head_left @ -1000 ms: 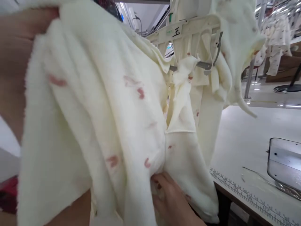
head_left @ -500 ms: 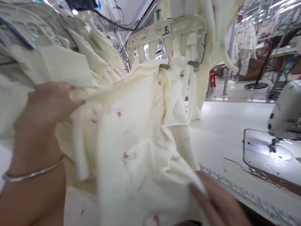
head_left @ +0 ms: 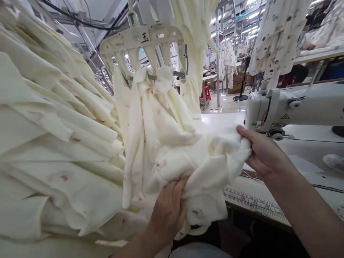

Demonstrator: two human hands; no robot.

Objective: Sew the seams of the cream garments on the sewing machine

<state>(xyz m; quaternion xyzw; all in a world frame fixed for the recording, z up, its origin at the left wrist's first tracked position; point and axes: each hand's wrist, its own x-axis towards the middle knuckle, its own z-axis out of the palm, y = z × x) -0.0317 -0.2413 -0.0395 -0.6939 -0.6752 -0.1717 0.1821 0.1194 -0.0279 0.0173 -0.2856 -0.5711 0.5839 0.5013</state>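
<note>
Cream printed knit garment [head_left: 206, 179], hanging from a plastic clip hanger [head_left: 142, 41], now pulled across toward the sewing machine [head_left: 285, 107] and bunched between my hands, left hand [head_left: 168, 211] closed on the folds, right hand [head_left: 264, 152] pinching the edge, fingers half curled.

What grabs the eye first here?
The bunched cream garment with small red marks, mid-view, gripped between the left hand and right hand. Above it, a white plastic clip hanger with a black character. A dense row of cream garments fills the left side, and a white sewing machine sits at right.
</note>
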